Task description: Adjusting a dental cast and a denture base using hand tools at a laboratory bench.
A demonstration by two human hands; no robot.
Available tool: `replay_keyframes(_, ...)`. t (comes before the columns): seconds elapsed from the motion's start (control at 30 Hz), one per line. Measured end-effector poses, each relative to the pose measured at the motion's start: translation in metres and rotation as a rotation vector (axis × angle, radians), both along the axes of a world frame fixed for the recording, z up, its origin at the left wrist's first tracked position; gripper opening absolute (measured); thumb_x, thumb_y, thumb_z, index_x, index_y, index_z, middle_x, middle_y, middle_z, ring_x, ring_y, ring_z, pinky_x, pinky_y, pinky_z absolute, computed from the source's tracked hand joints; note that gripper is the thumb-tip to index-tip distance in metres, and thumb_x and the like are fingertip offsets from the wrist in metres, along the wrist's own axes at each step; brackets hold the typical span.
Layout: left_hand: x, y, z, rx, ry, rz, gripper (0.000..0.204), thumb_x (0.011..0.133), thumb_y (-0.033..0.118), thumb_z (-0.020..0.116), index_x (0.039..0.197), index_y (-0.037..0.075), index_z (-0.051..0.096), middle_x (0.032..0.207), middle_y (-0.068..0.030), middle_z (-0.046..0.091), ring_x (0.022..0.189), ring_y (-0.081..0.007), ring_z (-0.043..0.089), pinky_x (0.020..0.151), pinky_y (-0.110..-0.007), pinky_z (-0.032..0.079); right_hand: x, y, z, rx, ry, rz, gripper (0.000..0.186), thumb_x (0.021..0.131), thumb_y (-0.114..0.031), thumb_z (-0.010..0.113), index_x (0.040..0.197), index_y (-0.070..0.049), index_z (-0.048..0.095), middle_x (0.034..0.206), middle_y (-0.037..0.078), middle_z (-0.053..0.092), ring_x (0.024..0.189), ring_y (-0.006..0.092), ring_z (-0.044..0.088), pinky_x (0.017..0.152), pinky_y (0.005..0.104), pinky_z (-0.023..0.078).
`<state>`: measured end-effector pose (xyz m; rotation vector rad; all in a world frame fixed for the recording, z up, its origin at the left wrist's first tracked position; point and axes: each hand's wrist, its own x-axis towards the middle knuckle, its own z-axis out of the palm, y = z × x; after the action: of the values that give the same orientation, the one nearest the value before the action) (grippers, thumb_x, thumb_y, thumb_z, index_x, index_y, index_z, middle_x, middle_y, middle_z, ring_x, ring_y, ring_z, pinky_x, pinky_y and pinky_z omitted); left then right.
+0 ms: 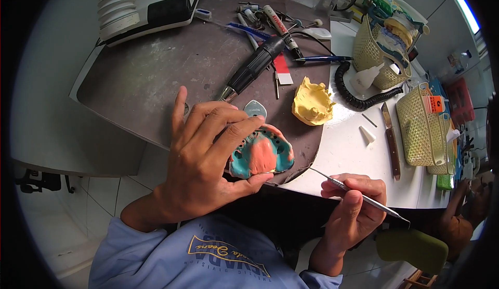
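My left hand (205, 156) grips a dental impression (263, 155) by its rim, thumb at the near edge and fingers over the far side. Its material is teal with a salmon-pink middle, and small dark holes run round the arch. A metal tray handle (255, 110) sticks out at the far end. Between the thumb and fingers of my right hand (356, 206) is a thin metal dental probe (371, 202), one tip pointing toward the impression but apart from it. Just beyond, a yellow plaster dental model (312, 101) rests on the dark mat.
A black handpiece (254, 65) lies on the mat (150, 62), near a marker (280, 26), a blue pen (325, 58) and small tools. On the right are a wooden-handled knife (391, 143), a coiled cable (358, 99) and plastic baskets (421, 130). A white machine with a hose (117, 8) stands far left.
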<state>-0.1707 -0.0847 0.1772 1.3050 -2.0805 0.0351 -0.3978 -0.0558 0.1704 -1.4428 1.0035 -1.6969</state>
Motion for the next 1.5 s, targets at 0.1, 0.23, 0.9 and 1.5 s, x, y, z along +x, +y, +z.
replay_keyframes(0.1,0.0,0.0,0.006,-0.007,0.092,-0.039,0.071,0.064,0.053,0.085,0.117,0.01,0.067,0.11,-0.0071,0.062,0.108,-0.0276,0.057,0.114,-0.063,0.02,0.003,-0.003,-0.002,-0.037,-0.051,0.002,0.021,0.096,-0.012,0.063,0.098,0.006,0.053,0.087,0.023,0.067,0.073,0.0257,0.069,0.067,0.0337,0.061)
replay_keyframes(0.23,0.005,0.01,0.004,-0.107,0.174,-0.241,0.052,0.072,0.048,0.082,0.108,0.012,0.072,0.106,-0.0044,0.065,0.104,-0.0253,0.058,0.102,-0.053,0.041,0.001,0.007,0.003,0.076,-0.138,0.241,0.019,0.094,-0.008,0.064,0.097,0.006,0.052,0.087,0.024,0.066,0.077,0.0293,0.071,0.07,0.0369,0.061)
replay_keyframes(0.9,-0.017,0.039,-0.012,0.043,0.495,-0.461,0.022,0.083,0.027,0.079,0.085,0.005,0.072,0.07,-0.0026,0.064,0.069,-0.0171,0.062,0.058,-0.027,0.049,0.0,0.029,0.003,0.283,-0.074,0.493,0.069,0.092,0.008,0.061,0.151,0.006,0.025,0.096,0.016,0.069,0.086,0.0184,0.068,0.075,0.029,0.057)
replay_keyframes(1.5,-0.019,0.036,0.008,0.439,1.2,-0.348,0.013,0.093,0.007,0.066,0.089,-0.005,0.068,0.074,-0.0165,0.069,0.065,-0.0195,0.071,0.063,-0.029,0.061,0.006,0.041,-0.021,0.062,-0.408,0.788,0.02,0.091,-0.007,0.068,0.105,0.008,0.067,0.081,0.023,0.068,0.064,0.0306,0.072,0.052,0.0322,0.057)
